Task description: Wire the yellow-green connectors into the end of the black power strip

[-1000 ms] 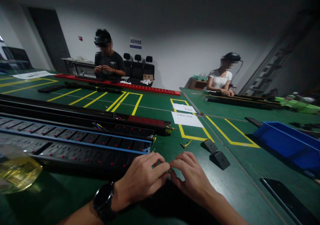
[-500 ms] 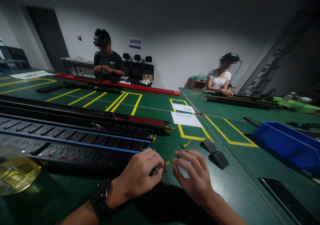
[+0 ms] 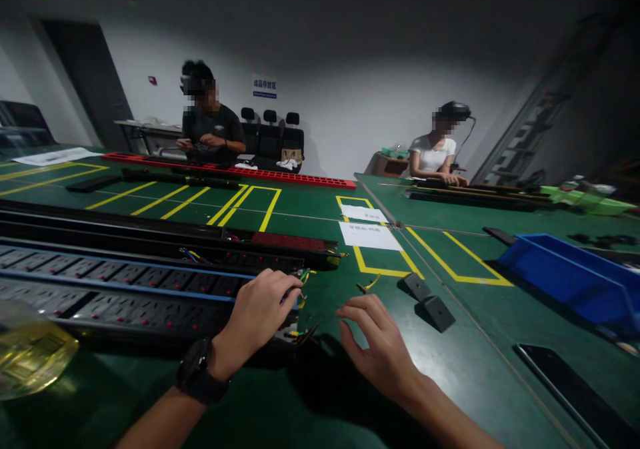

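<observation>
The green tabletop (image 3: 300, 212) with yellow lines carries everything here. On its left half, long black socket strips lie side by side, running in from the left edge. The nearest socket strip (image 3: 115, 302) ends about the middle of the near edge. A blue bin (image 3: 565, 279) stands toward the right edge.

My left hand (image 3: 260, 309), with a black watch (image 3: 197, 376) on the wrist, lies on the end of this nearest strip. Its fingers (image 3: 285, 288) are bent down over the end and touch it. I cannot tell if they pinch something. My right hand (image 3: 383, 349) is just beside it to the right, above the bare tabletop. It is half open, the fingers are apart and a little curved, and it holds nothing.

Two black caps (image 3: 427, 299) lie near, beyond my right hand. Thin yellow-green wires (image 3: 304, 277) come out from the strip's end, beside my left fingertips.
</observation>
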Demonstrator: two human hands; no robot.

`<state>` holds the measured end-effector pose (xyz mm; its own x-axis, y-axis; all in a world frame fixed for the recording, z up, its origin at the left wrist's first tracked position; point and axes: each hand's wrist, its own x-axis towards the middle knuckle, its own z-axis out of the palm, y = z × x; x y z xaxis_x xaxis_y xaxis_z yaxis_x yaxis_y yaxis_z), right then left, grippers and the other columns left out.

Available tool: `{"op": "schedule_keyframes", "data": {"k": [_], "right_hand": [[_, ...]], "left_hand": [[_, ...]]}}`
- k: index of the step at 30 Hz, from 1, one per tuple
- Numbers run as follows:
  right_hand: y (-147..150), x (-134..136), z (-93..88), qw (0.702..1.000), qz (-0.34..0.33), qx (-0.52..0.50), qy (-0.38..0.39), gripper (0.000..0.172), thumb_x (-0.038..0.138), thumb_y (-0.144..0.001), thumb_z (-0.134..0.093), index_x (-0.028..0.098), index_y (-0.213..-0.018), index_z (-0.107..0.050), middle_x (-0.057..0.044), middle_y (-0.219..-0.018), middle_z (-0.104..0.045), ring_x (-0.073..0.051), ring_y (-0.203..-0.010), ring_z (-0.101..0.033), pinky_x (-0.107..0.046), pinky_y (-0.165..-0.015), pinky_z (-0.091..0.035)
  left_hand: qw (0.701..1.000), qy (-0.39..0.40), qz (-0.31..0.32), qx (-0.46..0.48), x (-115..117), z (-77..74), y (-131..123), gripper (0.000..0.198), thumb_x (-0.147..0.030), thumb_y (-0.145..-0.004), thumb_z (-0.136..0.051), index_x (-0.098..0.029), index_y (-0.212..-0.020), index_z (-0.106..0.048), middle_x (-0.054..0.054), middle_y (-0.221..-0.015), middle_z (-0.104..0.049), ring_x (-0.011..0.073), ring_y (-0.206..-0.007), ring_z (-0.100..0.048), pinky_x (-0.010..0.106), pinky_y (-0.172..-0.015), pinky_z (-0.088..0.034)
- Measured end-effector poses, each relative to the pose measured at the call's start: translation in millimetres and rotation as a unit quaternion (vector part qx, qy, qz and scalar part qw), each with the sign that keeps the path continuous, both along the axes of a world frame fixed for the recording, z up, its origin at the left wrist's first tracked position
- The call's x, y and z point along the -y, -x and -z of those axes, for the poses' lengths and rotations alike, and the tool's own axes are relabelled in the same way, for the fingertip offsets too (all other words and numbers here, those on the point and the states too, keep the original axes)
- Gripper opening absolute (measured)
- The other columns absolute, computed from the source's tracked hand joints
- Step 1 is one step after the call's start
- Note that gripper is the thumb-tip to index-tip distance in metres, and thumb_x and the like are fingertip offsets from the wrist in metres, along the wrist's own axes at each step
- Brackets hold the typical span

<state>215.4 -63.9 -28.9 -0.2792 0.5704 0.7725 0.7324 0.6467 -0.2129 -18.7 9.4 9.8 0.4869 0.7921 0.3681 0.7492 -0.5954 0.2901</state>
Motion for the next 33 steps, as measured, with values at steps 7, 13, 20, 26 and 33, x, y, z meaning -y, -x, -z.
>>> {"op": "schedule_keyframes", "data": {"k": [7, 13, 20, 26, 33], "right_hand": [[0.2, -1.6, 0.5, 1.000, -0.001, -0.008, 0.016, 0.021, 0.007, -0.097, -0.056, 0.022, -0.109, -0.064, -0.007, -0.096, -0.066, -0.022, -0.087, -0.063, -0.036, -0.075, -0.056], [-0.5, -2.0, -0.8, 1.000, 0.003, -0.013, 0.022, 0.021, 0.007, -0.096, -0.056, 0.022, -0.107, -0.065, -0.006, -0.095, -0.067, -0.021, -0.086, -0.064, -0.036, -0.076, -0.056], [-1.2, -2.0, -1.3, 1.000, -0.003, -0.004, 0.026, 0.019, 0.007, -0.096, -0.056, 0.021, -0.106, -0.064, -0.006, -0.094, -0.065, -0.021, -0.086, -0.062, -0.036, -0.076, -0.055], [-2.6, -3.8, 0.3, 1.000, 0.001, -0.004, 0.027, 0.020, 0.007, -0.096, -0.056, 0.022, -0.107, -0.063, -0.006, -0.094, -0.066, -0.021, -0.086, -0.062, -0.036, -0.076, -0.055], [-1.9, -3.2, -0.2, 0.999, 0.003, 0.002, 0.039, 0.019, 0.007, -0.096, -0.055, 0.022, -0.105, -0.063, -0.006, -0.093, -0.066, -0.022, -0.085, -0.063, -0.035, -0.074, -0.054]], "left_hand": [[0.997, -0.023, 0.007, -0.079, -3.1, 1.3, -5.7, 0.018, -0.025, -0.102, -0.059, -0.023, -0.102, -0.076, 0.004, -0.098, -0.079, 0.0225, -0.094, -0.068, 0.034, -0.083, -0.053], [0.995, -0.050, 0.000, -0.085, -3.1, 4.8, -5.9, 0.018, -0.025, -0.100, -0.060, -0.023, -0.093, -0.076, 0.003, -0.088, -0.078, 0.0208, -0.087, -0.067, 0.030, -0.077, -0.051], [0.994, -0.030, -0.019, -0.106, -3.5, 1.4, -6.5, 0.022, -0.029, -0.101, -0.058, -0.023, -0.095, -0.078, 0.005, -0.091, -0.079, 0.0232, -0.089, -0.070, 0.033, -0.077, -0.051], [0.994, -0.031, 0.063, -0.088, -3.9, 0.8, -3.5, 0.026, -0.027, -0.102, -0.054, -0.021, -0.105, -0.079, 0.008, -0.092, -0.077, 0.0255, -0.090, -0.067, 0.038, -0.081, -0.051], [0.990, -0.019, 0.119, -0.073, -6.3, 9.5, -0.6, 0.031, -0.018, -0.100, -0.049, -0.022, -0.116, -0.075, 0.007, -0.097, -0.077, 0.0233, -0.095, -0.067, 0.037, -0.086, -0.049]]}}
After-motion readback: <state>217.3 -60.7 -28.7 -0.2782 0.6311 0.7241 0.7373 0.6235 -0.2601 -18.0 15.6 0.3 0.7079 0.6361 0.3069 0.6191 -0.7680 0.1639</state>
